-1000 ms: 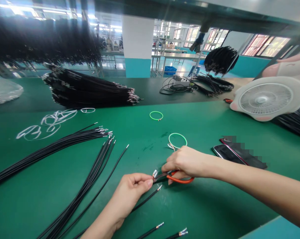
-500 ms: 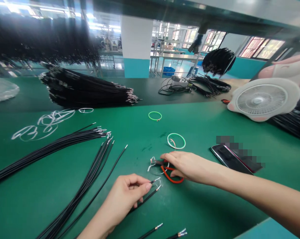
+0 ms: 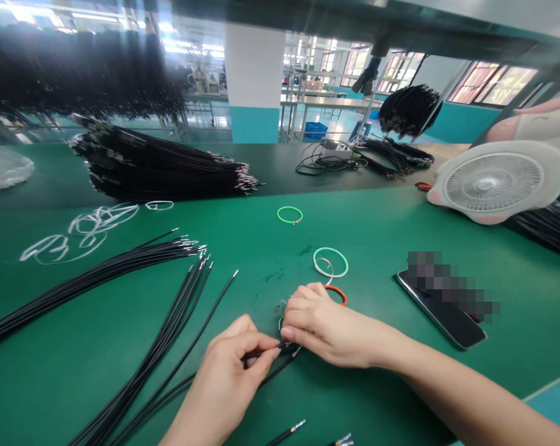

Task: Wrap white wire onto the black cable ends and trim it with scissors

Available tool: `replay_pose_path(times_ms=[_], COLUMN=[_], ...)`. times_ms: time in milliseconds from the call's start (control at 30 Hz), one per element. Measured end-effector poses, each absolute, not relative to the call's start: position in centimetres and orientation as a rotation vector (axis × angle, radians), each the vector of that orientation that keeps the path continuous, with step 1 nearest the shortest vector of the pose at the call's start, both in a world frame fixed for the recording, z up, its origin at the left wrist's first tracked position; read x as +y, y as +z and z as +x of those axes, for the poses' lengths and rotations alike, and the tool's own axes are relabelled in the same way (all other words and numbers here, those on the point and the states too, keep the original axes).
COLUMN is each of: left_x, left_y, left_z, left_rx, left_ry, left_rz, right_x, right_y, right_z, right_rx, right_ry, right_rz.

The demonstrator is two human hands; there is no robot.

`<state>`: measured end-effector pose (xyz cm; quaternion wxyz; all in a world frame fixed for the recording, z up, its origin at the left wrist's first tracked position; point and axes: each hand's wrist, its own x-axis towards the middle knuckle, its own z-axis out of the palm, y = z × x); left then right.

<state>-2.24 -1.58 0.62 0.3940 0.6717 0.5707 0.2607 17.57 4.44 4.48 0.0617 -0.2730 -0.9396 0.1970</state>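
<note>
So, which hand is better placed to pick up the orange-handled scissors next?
Probably the right hand: it lies right beside the orange handle. The left hand is farther away and is pinching the black wire.

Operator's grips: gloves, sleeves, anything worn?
Both grips are bare hands, no gloves: the left hand and the right hand. No ring, watch or bracelet shows on either. The right forearm is bare out to the frame edge, with no sleeve or cuff in view. No cables, tape or markings on either arm.
</note>
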Motion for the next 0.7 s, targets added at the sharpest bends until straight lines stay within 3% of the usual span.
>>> replay_pose_path(times_ms=[167, 433, 700], left_x=[-1.7, -1.6, -1.5], left_y=[0.3, 0.7, 0.9], left_z=[-2.3, -2.0, -2.1], left_rx=[1.441, 1.510, 1.492], left_ry=[0.678, 0.636, 0.686], left_rz=[1.771, 1.498, 1.346], right_x=[4.8, 4.8, 5.2], right_y=[3.8, 2.6, 1.8], right_z=[17.7, 17.6, 18.0], right_rx=[-2.884, -2.873, -2.729], right_ry=[0.576, 0.252, 0.417], right_rz=[-0.719, -0.517, -0.546])
